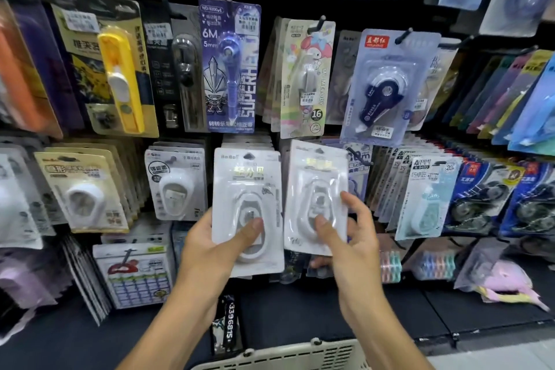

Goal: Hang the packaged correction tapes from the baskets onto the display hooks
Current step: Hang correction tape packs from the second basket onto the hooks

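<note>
My left hand (210, 246) grips a white packaged correction tape (247, 189) by its lower part, thumb pressed on the blister. My right hand (351, 234) holds a second white packaged correction tape (315, 177) the same way, thumb on the front and fingers along its right edge. Both packs stand upright side by side in front of the middle row of display hooks. A row of similar white packs (249, 141) hangs right behind the left one. The rim of a beige basket (288, 354) shows at the bottom centre, below my forearms; its contents are hidden.
The dark wall is packed with hanging stationery: a purple pen-type tape pack (229, 69), a navy tape pack (387, 90), a yellow one (120, 75). A bare black hook (359, 158) juts out just right of the right pack. A black shelf (300, 309) runs below.
</note>
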A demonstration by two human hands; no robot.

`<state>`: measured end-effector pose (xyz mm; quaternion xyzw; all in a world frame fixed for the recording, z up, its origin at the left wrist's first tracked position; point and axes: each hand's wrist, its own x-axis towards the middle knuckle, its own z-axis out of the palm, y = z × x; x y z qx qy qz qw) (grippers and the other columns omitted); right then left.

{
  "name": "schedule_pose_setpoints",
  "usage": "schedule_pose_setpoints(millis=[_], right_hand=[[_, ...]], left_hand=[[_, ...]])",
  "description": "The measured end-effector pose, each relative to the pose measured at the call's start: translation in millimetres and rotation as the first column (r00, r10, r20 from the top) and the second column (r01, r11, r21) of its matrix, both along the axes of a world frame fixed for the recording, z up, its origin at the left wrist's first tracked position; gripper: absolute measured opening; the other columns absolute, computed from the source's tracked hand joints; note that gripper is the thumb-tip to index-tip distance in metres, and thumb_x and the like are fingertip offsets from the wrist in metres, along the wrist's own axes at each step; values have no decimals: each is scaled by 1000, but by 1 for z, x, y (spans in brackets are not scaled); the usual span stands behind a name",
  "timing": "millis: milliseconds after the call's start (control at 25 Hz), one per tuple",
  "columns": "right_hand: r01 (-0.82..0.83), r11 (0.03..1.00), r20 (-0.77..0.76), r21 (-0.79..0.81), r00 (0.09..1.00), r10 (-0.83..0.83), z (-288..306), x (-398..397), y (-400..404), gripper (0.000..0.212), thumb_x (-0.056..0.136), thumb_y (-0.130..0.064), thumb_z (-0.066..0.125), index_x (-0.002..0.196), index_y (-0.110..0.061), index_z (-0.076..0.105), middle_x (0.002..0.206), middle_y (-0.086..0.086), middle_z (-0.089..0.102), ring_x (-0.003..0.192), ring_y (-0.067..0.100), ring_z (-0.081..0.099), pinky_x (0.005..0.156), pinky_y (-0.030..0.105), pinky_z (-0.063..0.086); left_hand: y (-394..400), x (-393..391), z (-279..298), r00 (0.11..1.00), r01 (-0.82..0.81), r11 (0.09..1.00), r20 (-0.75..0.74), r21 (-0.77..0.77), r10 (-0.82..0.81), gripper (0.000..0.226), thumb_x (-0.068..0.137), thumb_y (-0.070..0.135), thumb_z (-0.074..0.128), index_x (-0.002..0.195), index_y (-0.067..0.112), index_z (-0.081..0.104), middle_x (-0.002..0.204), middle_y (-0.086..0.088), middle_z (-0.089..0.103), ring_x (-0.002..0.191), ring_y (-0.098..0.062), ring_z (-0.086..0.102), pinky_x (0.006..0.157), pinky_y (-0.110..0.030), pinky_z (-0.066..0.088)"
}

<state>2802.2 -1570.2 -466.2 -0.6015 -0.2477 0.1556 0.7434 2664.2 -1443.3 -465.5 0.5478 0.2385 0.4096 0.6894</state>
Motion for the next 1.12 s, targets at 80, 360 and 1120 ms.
schedule_pose_setpoints(millis=[80,360,1120], right_hand=[[44,998,33,-52,999,-42,2,11,-9,37,87,-29,78,109,-56,65,132,-22,59,72,15,68,59,36,57],[55,993,111,-101,993,-43,-18,11,-12,37,92,-34,72,116,-60,64,133,-25,63,87,0,58,90,34,44],[43,990,248,-135,969,-8,11,41,10,47,92,-14,73,113,-55,65,120,-41,59,116,-24,48,90,3,38]], left_hand=[[6,-4,5,999,-35,999,33,-11,35,48,56,39,87,102,28,76,100,3,81,89,-14,78,68,-21,59],[4,-3,11,995,-71,994,61,-82,76,42,64,28,83,106,22,76,101,-1,81,90,-17,78,63,-19,58],[18,16,-19,613,278,535,-576,797,540,69,97,49,53,157,33,23,166,8,16,150,-16,17,119,-41,23]])
